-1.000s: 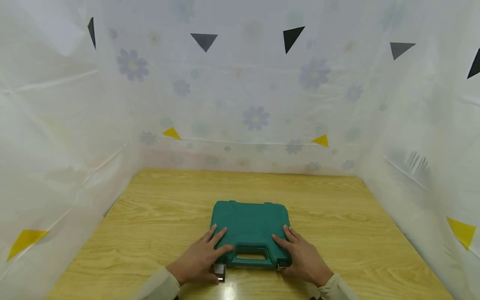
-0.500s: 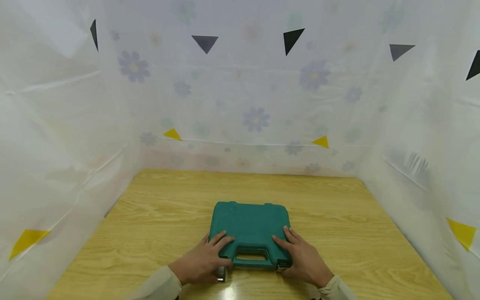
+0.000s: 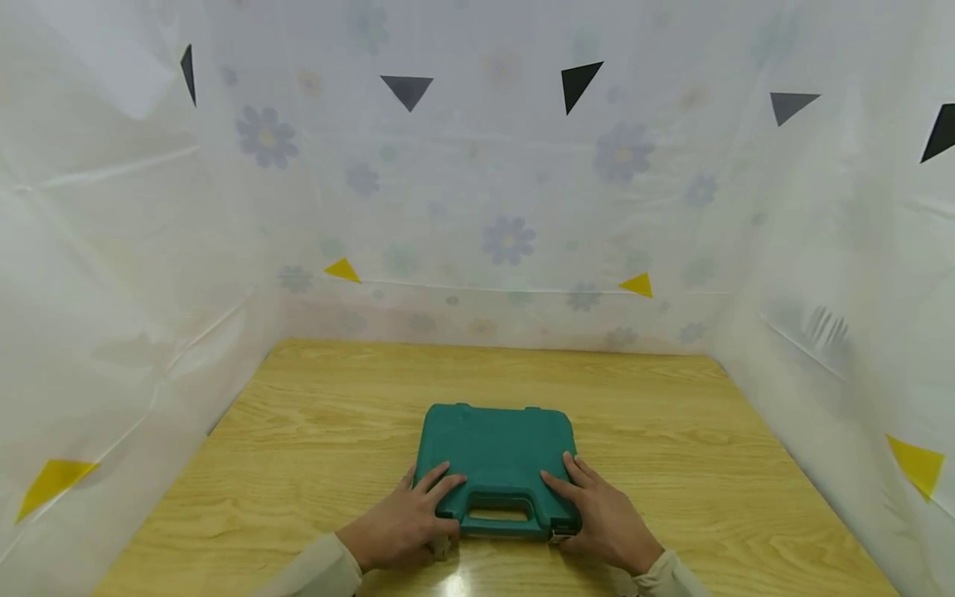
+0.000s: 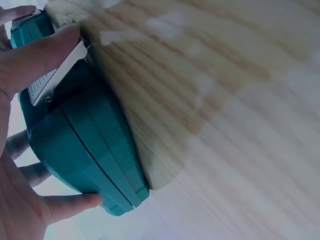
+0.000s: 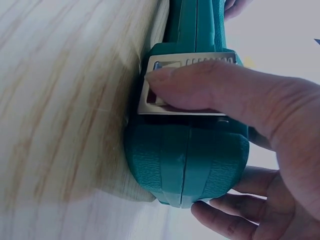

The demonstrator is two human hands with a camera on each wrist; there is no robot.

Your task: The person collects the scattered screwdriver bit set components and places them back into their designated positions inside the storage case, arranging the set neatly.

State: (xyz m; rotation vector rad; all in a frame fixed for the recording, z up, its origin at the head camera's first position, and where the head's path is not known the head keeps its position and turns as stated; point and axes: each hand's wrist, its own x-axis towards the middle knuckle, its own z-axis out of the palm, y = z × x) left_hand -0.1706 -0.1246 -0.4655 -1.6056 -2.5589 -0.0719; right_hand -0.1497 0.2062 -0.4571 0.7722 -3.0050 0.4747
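Note:
A green plastic carrying case (image 3: pixel 496 448) lies flat on the wooden table (image 3: pixel 313 414), its handle toward me. My left hand (image 3: pixel 403 522) grips the near left corner, with fingers spread over the lid and side. Its thumb presses on a silver metal latch (image 4: pixel 59 76), which stands tilted out from the case's front. Around the near right corner, my right hand (image 3: pixel 608 518) holds the case in the same way. In the right wrist view, that thumb lies across the other metal latch (image 5: pixel 172 59), which sits flat against the seam.
White floral sheeting (image 3: pixel 507 182) walls off the table's back and both sides. Black and yellow triangles are stuck on it, among them a yellow triangle (image 3: pixel 637 284) low on the back wall.
My left hand has shifted its fingers nearer the handle, and its thumb has moved onto the protruding left latch, covering most of it. The right hand and the case have stayed put.

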